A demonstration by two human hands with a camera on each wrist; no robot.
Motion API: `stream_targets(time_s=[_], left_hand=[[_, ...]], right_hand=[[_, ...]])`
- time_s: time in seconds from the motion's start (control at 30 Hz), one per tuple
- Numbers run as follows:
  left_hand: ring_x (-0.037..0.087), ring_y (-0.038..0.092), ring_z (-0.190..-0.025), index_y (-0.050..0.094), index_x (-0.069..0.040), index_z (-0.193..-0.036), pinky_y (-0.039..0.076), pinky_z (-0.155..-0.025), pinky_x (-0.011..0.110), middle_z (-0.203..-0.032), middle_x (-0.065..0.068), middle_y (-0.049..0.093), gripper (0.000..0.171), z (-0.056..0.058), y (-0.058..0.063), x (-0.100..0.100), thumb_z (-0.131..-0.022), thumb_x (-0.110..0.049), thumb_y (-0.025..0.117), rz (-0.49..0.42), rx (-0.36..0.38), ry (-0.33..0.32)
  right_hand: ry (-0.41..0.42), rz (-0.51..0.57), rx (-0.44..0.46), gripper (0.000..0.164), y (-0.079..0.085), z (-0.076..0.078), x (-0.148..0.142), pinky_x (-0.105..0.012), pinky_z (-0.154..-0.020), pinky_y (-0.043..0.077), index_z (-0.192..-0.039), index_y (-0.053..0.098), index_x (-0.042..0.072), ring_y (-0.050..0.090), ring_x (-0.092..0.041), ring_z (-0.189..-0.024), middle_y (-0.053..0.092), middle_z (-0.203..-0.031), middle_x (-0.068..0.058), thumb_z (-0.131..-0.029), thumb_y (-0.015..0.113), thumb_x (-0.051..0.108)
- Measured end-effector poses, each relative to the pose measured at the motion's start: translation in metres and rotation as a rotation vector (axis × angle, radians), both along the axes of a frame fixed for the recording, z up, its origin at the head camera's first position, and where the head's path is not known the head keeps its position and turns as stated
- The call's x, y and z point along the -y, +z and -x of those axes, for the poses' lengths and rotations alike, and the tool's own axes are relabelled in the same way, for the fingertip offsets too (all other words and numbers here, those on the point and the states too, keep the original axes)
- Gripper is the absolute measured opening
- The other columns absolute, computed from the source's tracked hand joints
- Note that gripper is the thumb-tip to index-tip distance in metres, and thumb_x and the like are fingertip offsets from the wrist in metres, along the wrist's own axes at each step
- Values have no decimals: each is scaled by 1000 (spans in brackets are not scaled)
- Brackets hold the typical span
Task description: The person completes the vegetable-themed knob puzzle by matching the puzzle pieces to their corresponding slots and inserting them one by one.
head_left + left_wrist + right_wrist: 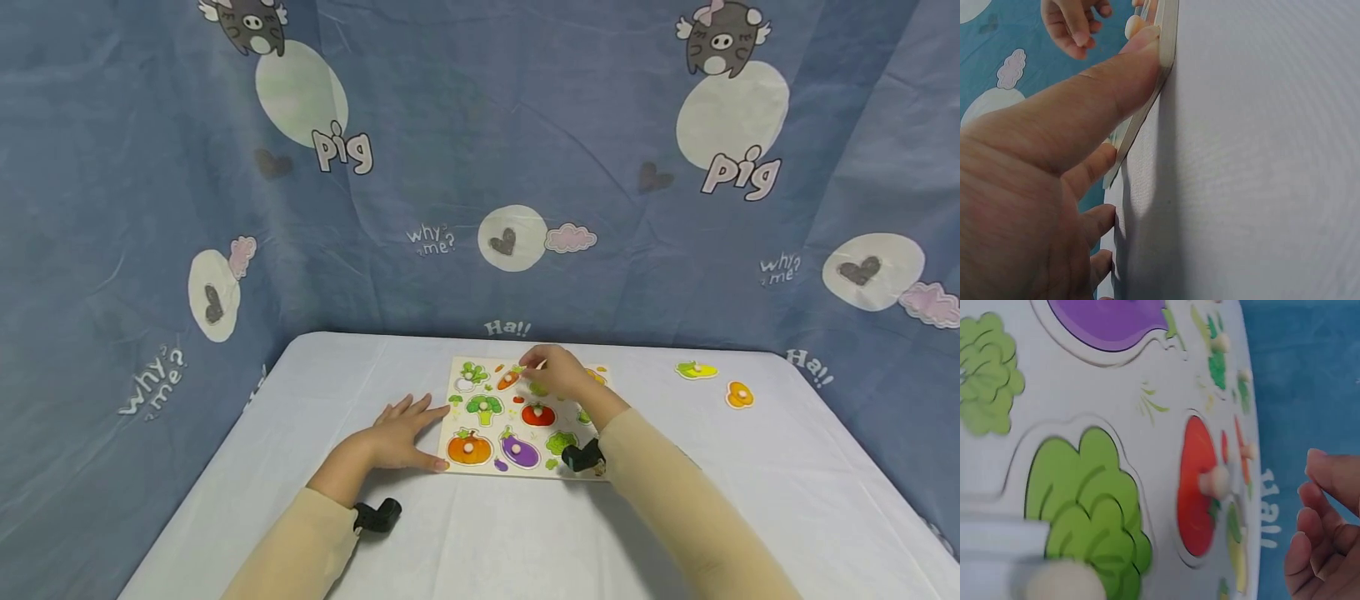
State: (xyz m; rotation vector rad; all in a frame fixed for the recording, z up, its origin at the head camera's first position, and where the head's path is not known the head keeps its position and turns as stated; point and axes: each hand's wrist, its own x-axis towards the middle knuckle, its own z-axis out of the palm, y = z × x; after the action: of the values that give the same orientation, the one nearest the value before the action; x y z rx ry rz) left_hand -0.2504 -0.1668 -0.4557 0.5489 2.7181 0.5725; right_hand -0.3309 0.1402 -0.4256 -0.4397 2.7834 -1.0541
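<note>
A wooden vegetable peg puzzle board (506,421) lies on the table. My left hand (397,439) is at its left side, fingers spread along the edge. In the left wrist view the thumb (1119,78) presses on the board's front corner. My right hand (558,372) hovers over the back of the board, near the carrot piece (508,380). In the right wrist view its fingers (1300,553) are loosely bent and hold nothing. Knobbed pieces such as the tomato (537,415), eggplant (520,451), pumpkin (469,450) and broccoli (484,408) sit in the board.
On the white-covered table (750,483), a corn piece (697,370) and an orange vegetable piece (739,395) lie to the right of the board. A blue printed cloth (420,167) hangs behind the table. The right forearm covers the board's right side in the head view.
</note>
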Motion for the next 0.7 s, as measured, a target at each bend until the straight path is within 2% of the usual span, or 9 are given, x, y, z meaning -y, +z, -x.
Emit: stream_targets(time_s=[0.43,0.7], left_hand=[[44,8,-151,39,-21,-156,5,-120,62,-165,18,20,98,-1,0,0,-75,-57,81,2,-5,2],[44,8,-151,38,-21,-156,5,-120,61,-165,18,19,98,0,0,-1,-75,-57,81,7,-4,0]], right_hand=[[17,18,-86,23,27,-24,-35,-34,-70,52,-115,70,7,59,-22,-84,67,-108,-8,-101,62,23],[-20,-11,-101,24,31,-38,-57,-34,-69,49,-115,71,5,55,-22,-84,67,-106,-7,-99,64,22]])
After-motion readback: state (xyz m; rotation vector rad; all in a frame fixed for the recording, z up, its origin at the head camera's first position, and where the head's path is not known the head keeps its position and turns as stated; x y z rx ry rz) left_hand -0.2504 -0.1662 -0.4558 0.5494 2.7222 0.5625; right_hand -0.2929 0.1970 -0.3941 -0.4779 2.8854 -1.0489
